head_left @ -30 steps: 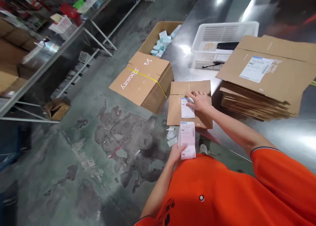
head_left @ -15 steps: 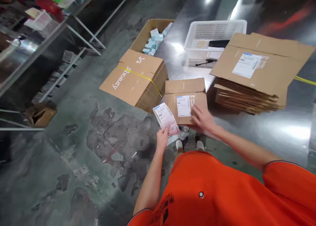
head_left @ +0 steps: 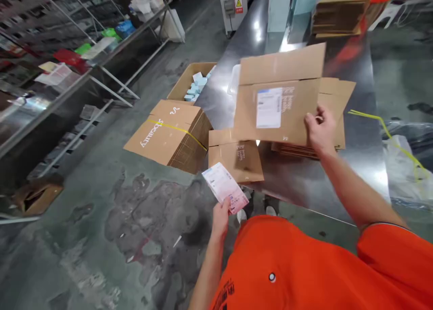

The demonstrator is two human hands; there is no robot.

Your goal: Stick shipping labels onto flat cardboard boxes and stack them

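Between the thumb and fingers of my left hand point(head_left: 220, 217) is a small sheaf of printed shipping labels point(head_left: 221, 183). My right hand point(head_left: 322, 128) grips the right edge of a flattened cardboard box point(head_left: 299, 109), raised above the table. It carries a white shipping label point(head_left: 269, 108) beside its print. Behind and below it, a stack of flattened boxes point(head_left: 338, 100) is partly hidden. Another flattened box point(head_left: 225, 159) lies at the near left corner of the table; its visible face shows print but no label, and the sheaf covers part of it.
A strapped bundle of cartons point(head_left: 169, 131) stands left of the metal table point(head_left: 287, 172). Beyond it is an open carton point(head_left: 177, 82) of small light-blue boxes. A white basket point(head_left: 233, 80) is mostly hidden. More flattened boxes point(head_left: 338, 12) lie farther back.
My right hand has lifted the labelled flattened box off the near left corner and carried it right, towards the stack. An unlabelled one now shows there. My left hand keeps hold of the shipping labels.
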